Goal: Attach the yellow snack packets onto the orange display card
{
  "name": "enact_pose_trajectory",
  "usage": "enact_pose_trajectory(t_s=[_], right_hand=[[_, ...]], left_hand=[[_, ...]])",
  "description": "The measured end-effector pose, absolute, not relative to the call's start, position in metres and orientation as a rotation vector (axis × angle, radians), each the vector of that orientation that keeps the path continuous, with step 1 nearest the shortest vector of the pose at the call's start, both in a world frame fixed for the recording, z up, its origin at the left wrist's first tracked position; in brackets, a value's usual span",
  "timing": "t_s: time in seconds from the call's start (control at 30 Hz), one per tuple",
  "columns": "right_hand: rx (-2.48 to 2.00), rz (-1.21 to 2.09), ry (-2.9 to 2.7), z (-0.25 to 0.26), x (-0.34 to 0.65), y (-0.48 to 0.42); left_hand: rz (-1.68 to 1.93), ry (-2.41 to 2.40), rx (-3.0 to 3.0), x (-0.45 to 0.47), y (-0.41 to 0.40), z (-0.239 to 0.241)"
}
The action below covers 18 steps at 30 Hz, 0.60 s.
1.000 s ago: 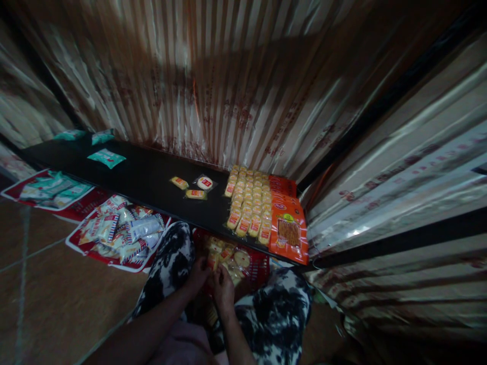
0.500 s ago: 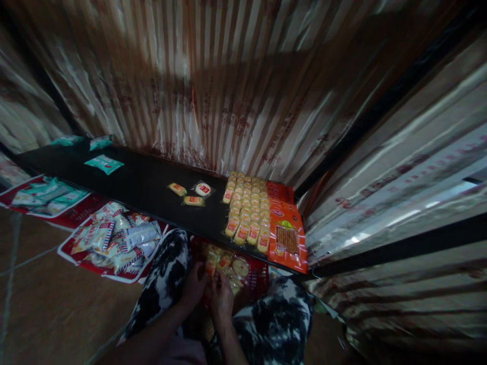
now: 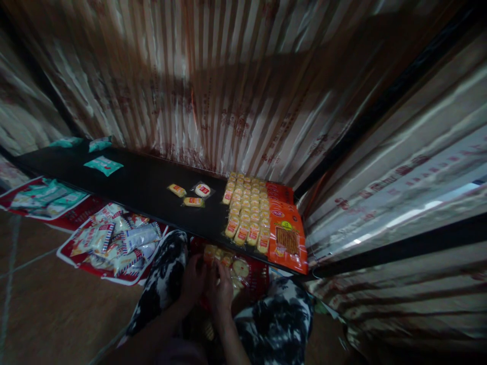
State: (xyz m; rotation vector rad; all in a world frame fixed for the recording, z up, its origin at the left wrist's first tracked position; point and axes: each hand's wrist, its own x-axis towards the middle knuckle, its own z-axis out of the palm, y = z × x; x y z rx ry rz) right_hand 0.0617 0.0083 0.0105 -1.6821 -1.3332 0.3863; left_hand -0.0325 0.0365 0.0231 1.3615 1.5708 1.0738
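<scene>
Between my knees, my left hand [image 3: 193, 279] and my right hand [image 3: 221, 288] are close together over a red basket [image 3: 258, 276] of wrapped biscuits [image 3: 240, 267]. The fingers of both hands are curled around small yellow wrapped biscuits [image 3: 210, 251], which show at the fingertips; the dim light and my fingers hide exactly how many. Just beyond, on the black shelf [image 3: 144, 190], stand tight rows of the same yellow wrapped biscuits [image 3: 247, 208]. Left of these rows lie two loose oblong wrapped biscuits [image 3: 193, 202] and a round white one [image 3: 202, 190].
Orange snack bags [image 3: 287, 238] lie at the shelf's right end, and teal packets [image 3: 104, 165] at its left. Below the front edge are a basket of white-and-red packets [image 3: 114, 241] and one of teal packets [image 3: 47, 195]. Pleated plastic sheeting [image 3: 213, 86] hangs behind.
Both hands have shifted slightly up toward the shelf edge, and the wrapped biscuits at my fingertips have risen with them. The items on the shelf are unmoved.
</scene>
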Motion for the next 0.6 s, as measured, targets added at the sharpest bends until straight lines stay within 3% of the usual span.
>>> enact_pose_trajectory(t_s=[0.17,0.6], right_hand=[[-1.675,0.278,-1.363,0.023,0.059,0.019],[-1.655,0.371,-1.359,0.056,0.057,0.035]], left_hand=[[1.073,1.569,1.363,-0.032,0.046,0.041],[1.106,1.494,1.409,-0.031,0.065,0.053]])
